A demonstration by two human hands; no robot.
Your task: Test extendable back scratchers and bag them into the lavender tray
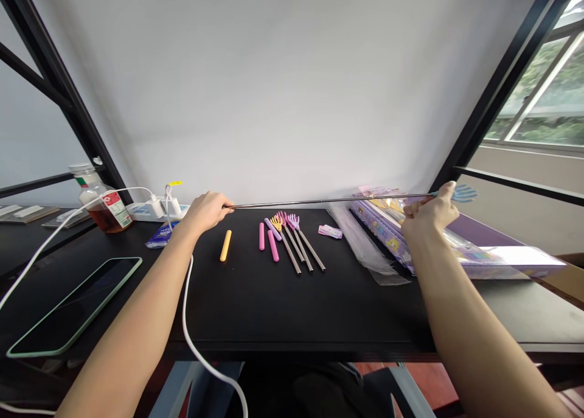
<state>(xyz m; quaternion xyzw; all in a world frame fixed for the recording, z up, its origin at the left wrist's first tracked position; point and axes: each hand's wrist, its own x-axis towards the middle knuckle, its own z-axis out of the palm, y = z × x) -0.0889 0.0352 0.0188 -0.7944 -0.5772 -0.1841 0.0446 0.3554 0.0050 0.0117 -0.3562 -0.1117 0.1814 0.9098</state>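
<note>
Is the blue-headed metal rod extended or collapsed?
Extended: the thin metal rod spans from left hand to right hand, far longer than the grey metal rods nearby.

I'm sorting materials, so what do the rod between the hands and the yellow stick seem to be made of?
Rod: probably metal, smooth, judging by its thin, straight gleam. Yellow stick: likely plastic, slightly glossy, given its even colour and rounded ends.

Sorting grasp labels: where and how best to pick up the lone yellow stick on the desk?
I'd grip the yellow stick at mid-length from above, thumb and fingertips on its long left and right sides. It is slim and round-ended, lies flat, pointing roughly away from the viewer, and has bare black desk on both sides.
</note>
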